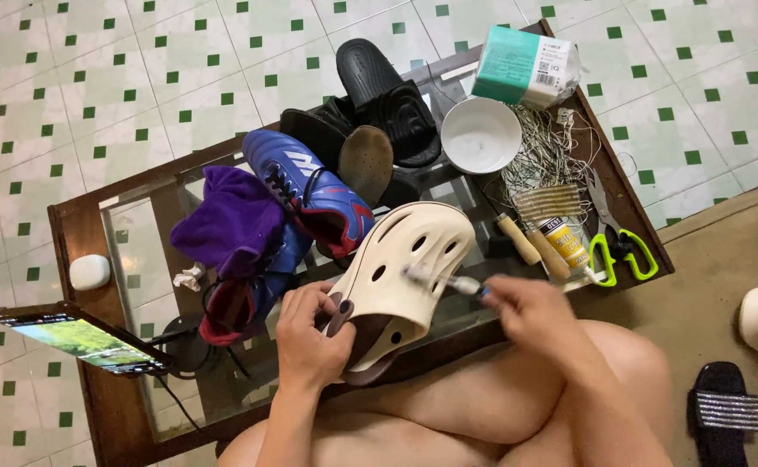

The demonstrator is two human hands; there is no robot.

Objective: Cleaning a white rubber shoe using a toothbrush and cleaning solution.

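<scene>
Head cam: left hand (310, 333) grips the heel end of a cream perforated clog (401, 264), held over the near edge of the glass-top table (133, 229), just above the lap. Right hand (526, 307) pinches a small brush (439, 279), blurred, its tip on the clog's upper. Behind the clog: blue football boot (305, 186) w/ purple cloth (228, 220) beside it, black slides (388, 91), white bowl (481, 134). Right of the clog: glue bottle (565, 242), green-handled scissors (617, 238). Phone (81, 339) on a stand at the table's left.
</scene>
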